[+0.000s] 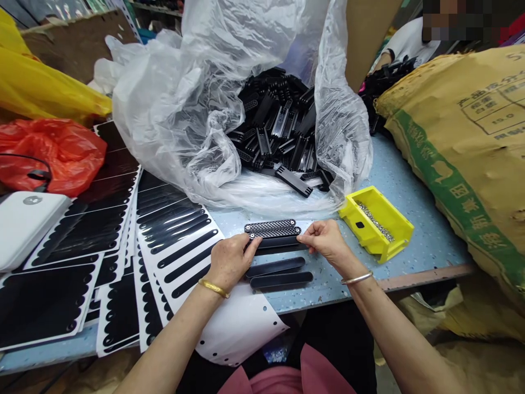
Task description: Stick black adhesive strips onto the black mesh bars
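My left hand [232,261] and my right hand [324,241] grip opposite ends of a pair of black perforated plastic bars [270,230], which lie side by side with small holes along their faces. Under them, a black adhesive strip [279,243] runs between my hands. Two more black strips [281,280] lie loose just below on the table. A white backing sheet with black strips [180,246] lies beneath and beside my left wrist. A gold bangle [213,288] sits on my left wrist, and a thin silver bangle [356,278] sits on my right.
A clear plastic bag [164,93] holding a heap of black plastic parts [274,126] stands straight ahead. A yellow bin [375,221] of small metal pieces sits to the right. Stacked strip sheets [74,230] cover the left. A large woven sack [463,158] rises at right; a co-worker's white sleeve [410,44] shows beyond.
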`<state>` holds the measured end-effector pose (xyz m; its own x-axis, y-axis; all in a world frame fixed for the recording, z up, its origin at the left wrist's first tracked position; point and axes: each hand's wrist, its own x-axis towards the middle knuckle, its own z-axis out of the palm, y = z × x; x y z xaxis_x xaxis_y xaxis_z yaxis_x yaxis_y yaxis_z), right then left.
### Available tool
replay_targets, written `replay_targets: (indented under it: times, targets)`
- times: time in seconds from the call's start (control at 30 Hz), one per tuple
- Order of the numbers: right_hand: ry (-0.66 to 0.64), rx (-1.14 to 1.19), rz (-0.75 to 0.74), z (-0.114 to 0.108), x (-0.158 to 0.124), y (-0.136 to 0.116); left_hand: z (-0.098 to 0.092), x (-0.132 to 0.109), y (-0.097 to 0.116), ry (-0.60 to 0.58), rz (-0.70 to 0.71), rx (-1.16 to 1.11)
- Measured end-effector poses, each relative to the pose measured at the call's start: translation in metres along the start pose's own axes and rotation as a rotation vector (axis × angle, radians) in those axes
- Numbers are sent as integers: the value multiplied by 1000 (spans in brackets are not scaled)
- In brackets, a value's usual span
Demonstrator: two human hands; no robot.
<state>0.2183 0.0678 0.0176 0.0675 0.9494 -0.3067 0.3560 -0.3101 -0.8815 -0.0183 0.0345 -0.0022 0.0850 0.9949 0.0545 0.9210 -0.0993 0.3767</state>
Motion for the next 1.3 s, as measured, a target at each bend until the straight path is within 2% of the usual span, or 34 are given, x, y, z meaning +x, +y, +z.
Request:
replay_targets:
  times: [0.2,0.3,0.43,0.53,0.6,0.67,0.73,0.8,0.9,0.97,1.1,1.3]
  targets:
    - [-30,96,-23,6,-9,9,0,1,-1,-23,-9,2]
    - [9,129,-49,11,-11,14,-1,1,1,-38,-18,22]
    - [18,208,31,8,-11,15,-3,2,3,-47,-29,44]
    - [-8,283,38,5,-14,13,-7,2,2,-65,-8,8]
    - [-21,250,18,7,-17,11,-13,0,0,-63,20,-32]
    - [-1,172,-11,12,-18,10,-21,-5,2,-1,37,-30]
    - [38,92,-59,17,-17,10,-29,-13,11,110,87,-11]
    - [67,18,-117,20,-15,11,-34,-21,27,188,239,-59]
    - [83,-103,-191,20,-13,13,-28,-29,55,139,569,-212]
    - [89,-181,-249,17,-13,13,-18,-30,71,66,689,-223]
    - [59,-233,-336,11,-13,12,0,-27,87,-37,695,-165]
    - [127,-275,-373,12,-12,15,4,-25,90,-13,636,-193]
